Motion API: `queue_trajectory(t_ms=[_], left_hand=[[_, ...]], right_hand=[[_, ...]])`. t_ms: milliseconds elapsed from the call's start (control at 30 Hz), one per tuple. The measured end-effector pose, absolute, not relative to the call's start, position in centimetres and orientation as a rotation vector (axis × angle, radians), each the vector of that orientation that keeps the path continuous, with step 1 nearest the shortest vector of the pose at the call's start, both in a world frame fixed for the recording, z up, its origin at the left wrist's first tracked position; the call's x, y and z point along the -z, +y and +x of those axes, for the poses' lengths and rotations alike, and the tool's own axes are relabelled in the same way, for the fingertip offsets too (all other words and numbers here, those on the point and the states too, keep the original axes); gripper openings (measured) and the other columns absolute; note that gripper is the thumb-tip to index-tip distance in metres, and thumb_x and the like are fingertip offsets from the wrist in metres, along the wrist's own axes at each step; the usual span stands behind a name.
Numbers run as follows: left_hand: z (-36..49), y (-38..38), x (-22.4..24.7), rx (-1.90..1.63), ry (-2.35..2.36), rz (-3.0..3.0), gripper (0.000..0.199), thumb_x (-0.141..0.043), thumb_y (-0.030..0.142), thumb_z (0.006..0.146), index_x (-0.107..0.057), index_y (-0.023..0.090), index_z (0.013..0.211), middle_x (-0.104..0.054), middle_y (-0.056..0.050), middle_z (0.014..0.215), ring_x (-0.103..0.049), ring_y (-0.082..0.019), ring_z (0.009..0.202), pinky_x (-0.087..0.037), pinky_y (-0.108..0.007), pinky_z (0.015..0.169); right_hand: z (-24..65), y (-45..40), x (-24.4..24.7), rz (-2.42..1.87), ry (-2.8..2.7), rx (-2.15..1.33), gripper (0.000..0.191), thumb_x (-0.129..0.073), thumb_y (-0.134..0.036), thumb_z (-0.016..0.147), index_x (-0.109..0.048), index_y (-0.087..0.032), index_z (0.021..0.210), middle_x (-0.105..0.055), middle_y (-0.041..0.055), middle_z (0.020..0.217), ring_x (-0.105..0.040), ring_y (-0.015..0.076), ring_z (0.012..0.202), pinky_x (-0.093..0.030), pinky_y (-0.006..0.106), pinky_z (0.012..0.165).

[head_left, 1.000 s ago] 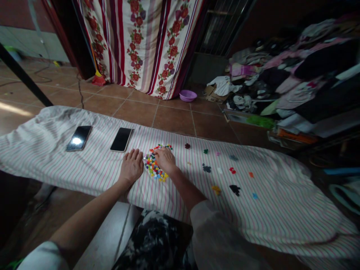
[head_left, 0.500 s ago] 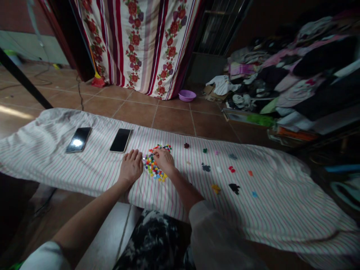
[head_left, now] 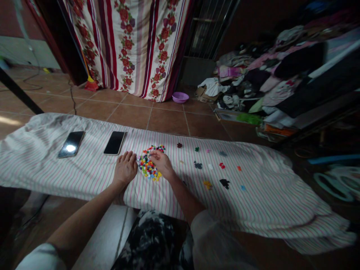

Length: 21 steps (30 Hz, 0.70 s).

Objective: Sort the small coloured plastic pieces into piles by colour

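Covering part of the mixed pile: the right hand, palm down, thumb and forefinger drawn close together; whether a piece is pinched between them, I cannot tell.
Left hand: laid flat on the cloth, palm down, fingers stretched out, left of the right hand's grip and just beside the pile's edge.
Mixed pile: small many-coloured pieces beneath and around the right fingertips, most of them spreading toward the wearer from the grip, with a smaller band just beyond it.
Nearest sorted groups: right of the grip, a brown cluster slightly farther from the wearer, and a few beige pieces just past the knuckles.
Middle groups: farther right of the grip, green, pink, dark grey, white and red.
Closer to the wearer than the grip: yellow and black groups, right of the right forearm.
Farthest right of the grip: grey-blue, orange and light blue.
Phones: one dark-screened phone just beyond the left hand, and a second, glare-lit phone farther left.
Striped cloth: under both hands and all the pieces.
Purple bowl: on the tiled floor, well beyond the grip.
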<state>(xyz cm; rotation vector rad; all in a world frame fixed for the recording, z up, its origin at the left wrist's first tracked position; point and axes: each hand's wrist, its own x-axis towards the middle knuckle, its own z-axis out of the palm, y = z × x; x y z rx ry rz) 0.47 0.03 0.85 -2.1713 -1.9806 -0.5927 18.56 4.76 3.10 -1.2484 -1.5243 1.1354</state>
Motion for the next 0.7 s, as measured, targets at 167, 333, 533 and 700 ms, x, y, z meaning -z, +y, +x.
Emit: queue_trajectory(t_ms=[167,333,533,700], left_hand=[[0.4,0.0,-1.0,0.616,-1.98,-2.19,0.042,-0.038,0.03,0.091,-0.063,0.017,0.123,-0.061,-0.015,0.135,-0.05,-0.03,0.132,-0.038,-0.048,0.109],[0.3,0.0,-1.0,0.641,-1.957,-2.195,0.041,-0.039,0.03,0.091,-0.062,0.017,0.122,-0.062,-0.015,0.133,-0.05,-0.03,0.132,-0.038,-0.048,0.108],[0.1,-0.1,-1.0,0.577,-1.912,-2.198,0.043,-0.035,0.031,0.092,-0.062,0.015,0.121,-0.063,-0.016,0.131,-0.053,-0.03,0.129,-0.039,-0.047,0.106],[0.2,-0.2,-1.3,0.559,-1.935,-2.208,0.045,-0.032,0.032,0.092,-0.061,0.014,0.12,-0.063,-0.016,0.132,-0.051,-0.03,0.131,-0.037,-0.047,0.107]], right_hand=[[19.2,3.7,-3.1,-1.202,-1.315,-1.351,0.017,-0.067,-0.03,0.074,-0.065,-0.02,0.089,-0.069,-0.0009,0.074,-0.066,0.0145,0.07,-0.051,0.025,0.065],[21.2,2.8,-3.1,-1.266,-1.279,-1.3,0.017,-0.067,-0.029,0.072,-0.064,-0.021,0.086,-0.068,-0.0016,0.073,-0.065,0.0143,0.069,-0.05,0.024,0.064],[25.9,2.4,-2.8,-1.486,-1.356,-0.996,0.012,-0.062,-0.027,0.075,-0.064,-0.022,0.086,-0.07,-0.0009,0.079,-0.067,0.015,0.076,-0.053,0.027,0.074],[31.3,1.8,-3.3,-1.709,-1.41,-0.738,0.015,-0.059,-0.026,0.079,-0.067,-0.023,0.091,-0.072,-0.0007,0.082,-0.068,0.0157,0.078,-0.052,0.027,0.075]])
